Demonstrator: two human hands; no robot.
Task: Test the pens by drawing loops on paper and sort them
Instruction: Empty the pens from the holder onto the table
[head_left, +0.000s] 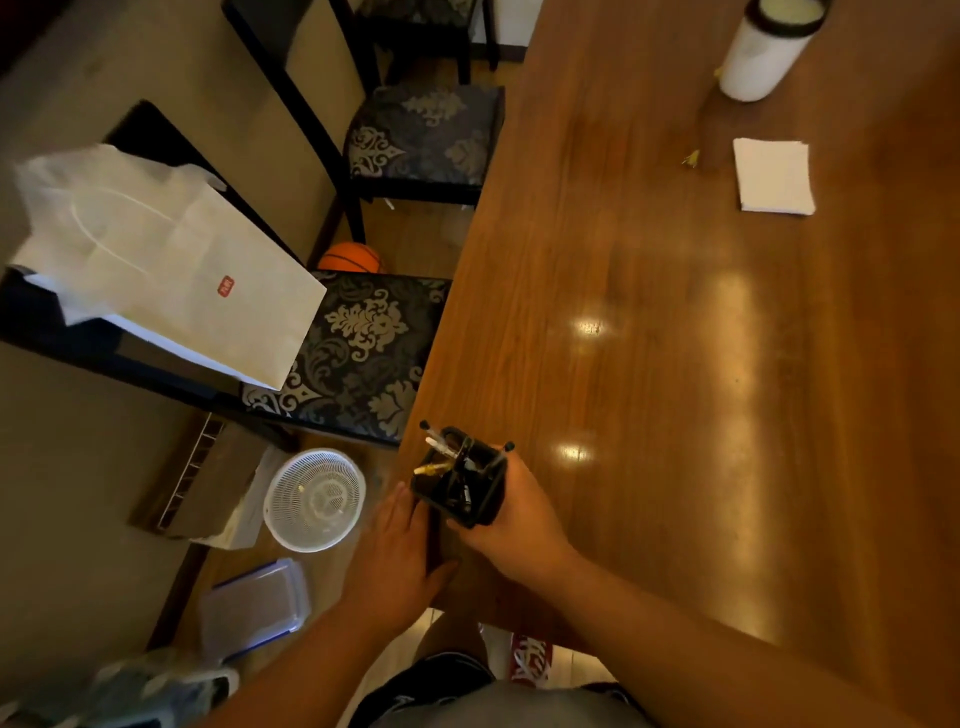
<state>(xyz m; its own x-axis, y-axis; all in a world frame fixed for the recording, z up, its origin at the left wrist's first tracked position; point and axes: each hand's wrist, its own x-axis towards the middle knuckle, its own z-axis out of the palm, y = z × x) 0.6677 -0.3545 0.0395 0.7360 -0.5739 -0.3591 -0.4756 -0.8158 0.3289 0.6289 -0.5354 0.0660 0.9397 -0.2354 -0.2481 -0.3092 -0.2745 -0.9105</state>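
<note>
The right hand (519, 525) grasps a black holder (460, 486) of pens (441, 447) from its right side. The left hand (397, 551) lies flat, fingers straight, against its lower left and clasps nothing. The holder sits right at the near corner of the desk (649, 312); whether it rests on the wood or is lifted, I cannot tell.

The main risk is a tilt. The pens lean loosely outward, so tipping the holder toward the edge would likely spill them to the floor, near the white basket (314, 499). A one-sided grip could also let the holder slip. The paper (774, 176) lies well apart, far up the desk, so carrying the holder there gives the pens more chance to fall out.
</note>
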